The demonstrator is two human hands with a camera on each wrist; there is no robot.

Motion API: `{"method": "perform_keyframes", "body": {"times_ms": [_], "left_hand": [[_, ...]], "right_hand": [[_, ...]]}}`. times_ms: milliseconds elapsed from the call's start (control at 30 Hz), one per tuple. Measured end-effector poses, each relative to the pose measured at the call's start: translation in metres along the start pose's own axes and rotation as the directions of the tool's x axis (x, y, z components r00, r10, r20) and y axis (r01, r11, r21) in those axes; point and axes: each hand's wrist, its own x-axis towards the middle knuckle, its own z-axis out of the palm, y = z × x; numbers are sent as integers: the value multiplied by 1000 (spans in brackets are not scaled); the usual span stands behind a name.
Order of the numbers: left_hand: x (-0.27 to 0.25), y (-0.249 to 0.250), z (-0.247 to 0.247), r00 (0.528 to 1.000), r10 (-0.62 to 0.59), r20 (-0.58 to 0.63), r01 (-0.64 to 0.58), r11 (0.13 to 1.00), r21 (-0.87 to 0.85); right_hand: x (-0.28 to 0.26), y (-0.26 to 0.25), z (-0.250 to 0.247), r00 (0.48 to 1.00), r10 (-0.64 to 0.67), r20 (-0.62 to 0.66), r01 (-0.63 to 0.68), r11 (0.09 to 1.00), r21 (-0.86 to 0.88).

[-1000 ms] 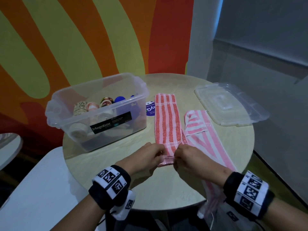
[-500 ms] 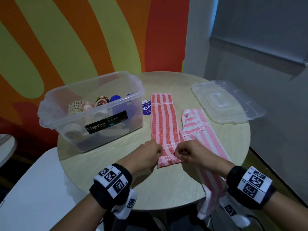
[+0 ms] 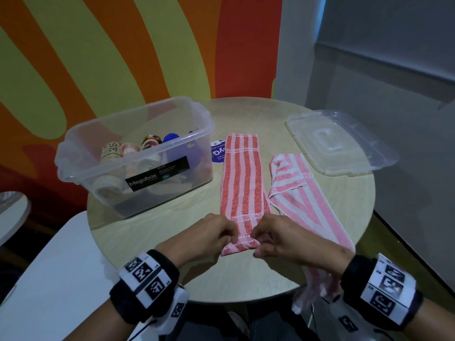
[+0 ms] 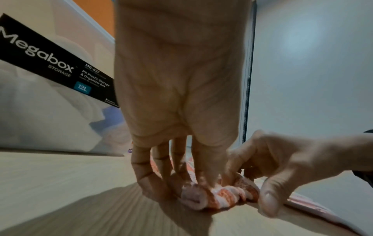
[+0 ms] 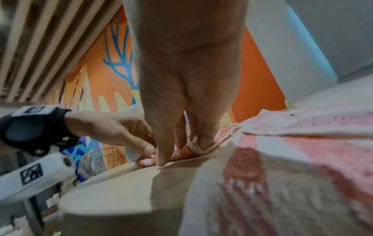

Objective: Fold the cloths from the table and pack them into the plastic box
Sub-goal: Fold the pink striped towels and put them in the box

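Both hands pinch the near end of the red cloth, left hand on its left edge, right hand on its right, fingers curled round a small roll started there. The cloth lies flat on the table, its long axis running straight away from the hands toward the far edge, so the roll would likely travel forward along it, both hands equally near. The box, already holding rolled things, stands left of the cloth; a pink cloth lies to the right, hanging over the table's near edge, and the lid beyond. Only the left wrist view shows the roll's tight end; the head view alone shows the unrolled length.
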Motion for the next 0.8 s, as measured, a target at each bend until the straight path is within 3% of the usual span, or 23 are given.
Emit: {"method": "perform_keyframes", "body": {"times_ms": [133, 267, 467, 633, 800], "left_hand": [[-1, 5, 11, 1000, -22, -22, 24, 994, 107], [3, 6, 19, 995, 11, -97, 11, 977, 215], [3, -6, 8, 997, 75, 11, -76, 987, 140], [3, -6, 9, 998, 62, -15, -62, 998, 1], [11, 4, 11, 997, -36, -61, 34, 999, -19]], "right_hand": [[-7, 7, 13, 992, -86, -97, 72, 988, -137], [2, 10, 18, 983, -115, -145, 57, 933, -354], [4, 10, -8, 998, 44, 40, -41, 996, -74], [1, 7, -8, 989, 143, 30, -145, 984, 106], [3, 0, 6, 988, 135, -79, -138, 990, -30]]}}
